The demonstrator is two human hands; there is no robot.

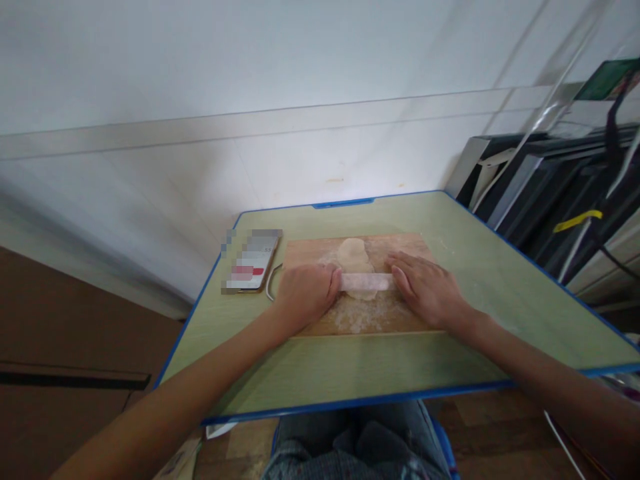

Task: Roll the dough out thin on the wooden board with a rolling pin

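A pale rolling pin [367,282] lies crosswise over a flattened piece of dough [353,252] on a floured wooden board [320,325]. The dough shows beyond the pin and a little on the near side. My left hand [311,288] is closed round the pin's left end. At the other end, my right hand [425,285] grips the pin with its fingers reaching forward over it and the thumb alongside. Both ends of the pin are hidden under the hands. White flour [361,315] is scattered over the board's near part.
The board rests on a light green table [345,373] with a blue edge. A phone [251,260], partly blurred out, lies left of the board, beside a curved metal handle [271,283]. Behind stands a white wall [300,170]. Dark flat panels and cables [560,193] are stacked at the right.
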